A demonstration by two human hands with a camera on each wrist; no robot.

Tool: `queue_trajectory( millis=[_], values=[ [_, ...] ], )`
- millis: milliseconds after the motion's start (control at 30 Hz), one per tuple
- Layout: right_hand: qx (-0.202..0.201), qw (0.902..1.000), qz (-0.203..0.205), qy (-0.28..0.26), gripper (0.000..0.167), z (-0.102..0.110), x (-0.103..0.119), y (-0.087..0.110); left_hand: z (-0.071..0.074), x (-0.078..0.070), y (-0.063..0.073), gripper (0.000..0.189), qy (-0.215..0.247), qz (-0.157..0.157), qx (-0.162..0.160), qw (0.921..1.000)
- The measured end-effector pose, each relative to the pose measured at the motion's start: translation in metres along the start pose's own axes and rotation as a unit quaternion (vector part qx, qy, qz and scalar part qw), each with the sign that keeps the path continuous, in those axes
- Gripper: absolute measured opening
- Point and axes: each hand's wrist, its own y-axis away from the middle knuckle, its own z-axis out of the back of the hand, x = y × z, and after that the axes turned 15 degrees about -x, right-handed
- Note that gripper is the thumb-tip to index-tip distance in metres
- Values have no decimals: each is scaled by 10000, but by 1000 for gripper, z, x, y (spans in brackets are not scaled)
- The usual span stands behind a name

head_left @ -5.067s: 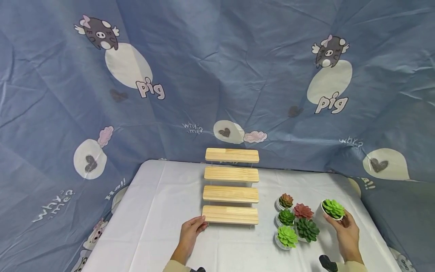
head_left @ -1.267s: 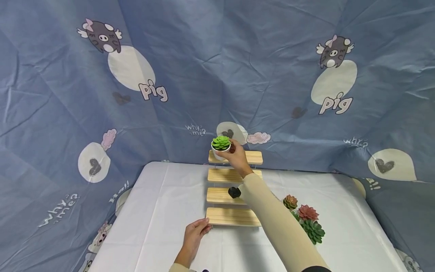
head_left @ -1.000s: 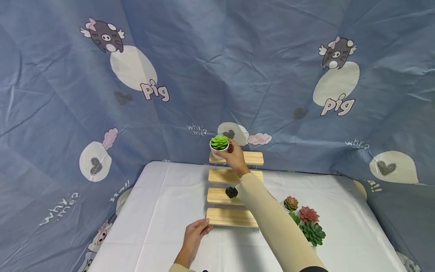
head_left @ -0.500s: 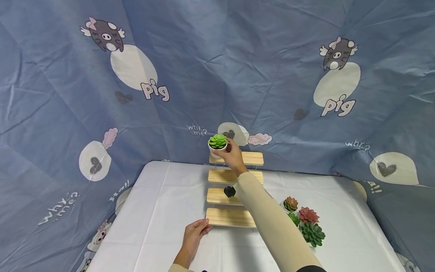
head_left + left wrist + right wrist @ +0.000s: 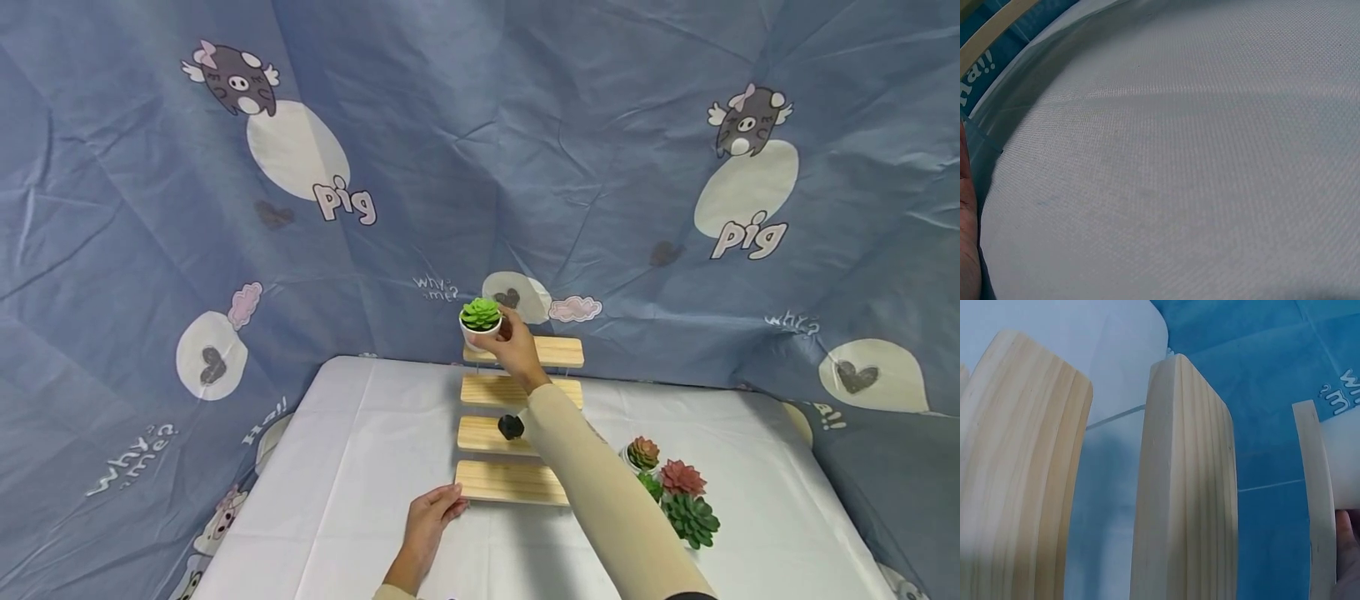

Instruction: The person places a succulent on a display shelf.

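In the head view, a white-clothed table (image 5: 360, 467) carries a four-tier wooden stand (image 5: 510, 481), its top shelf (image 5: 558, 351) close to the table's far edge and its lowest board facing the near side. The person's right hand (image 5: 519, 348) grasps a white pot (image 5: 472, 340) with a bright green succulent (image 5: 480, 314), thumb in front and fingers around the right side. The pot is upright at the top shelf's left end; whether its base touches the wood, I cannot tell. The left hand (image 5: 429, 518) pinches the lowest board at its near left corner. The right arm's beige sleeve (image 5: 611, 492) crosses over the stand's right side. Beyond it, towards the table's right edge, cluster a brownish-orange succulent (image 5: 642, 452), a red succulent (image 5: 682, 478), a dark green succulent (image 5: 691, 519) and a green succulent (image 5: 650, 487) partly hidden by the sleeve.

In the left wrist view, white cloth fills most of the frame; a strip of the hand lies at the left edge, its grip out of sight, below a pale board edge.

In the right wrist view, the shelves stand edgewise, and at the right border a fingertip (image 5: 1345, 532) presses the pot beside the top shelf.
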Motion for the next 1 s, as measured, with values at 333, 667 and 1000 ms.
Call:
queue_trajectory(
  millis=[333,667,1000],
  values=[
    [112,9997,-41,224,78,30,-2,10,-1,2,1,19,88,33,67,9999],
    [47,9998,160,-75,63,67,-8,23,1,-2,0,19,23,116,50,9999],
    [-60,9992,392,-84,56,109,-11,39,-2,-2,1,14,18,167,17,9999]
  ],
)
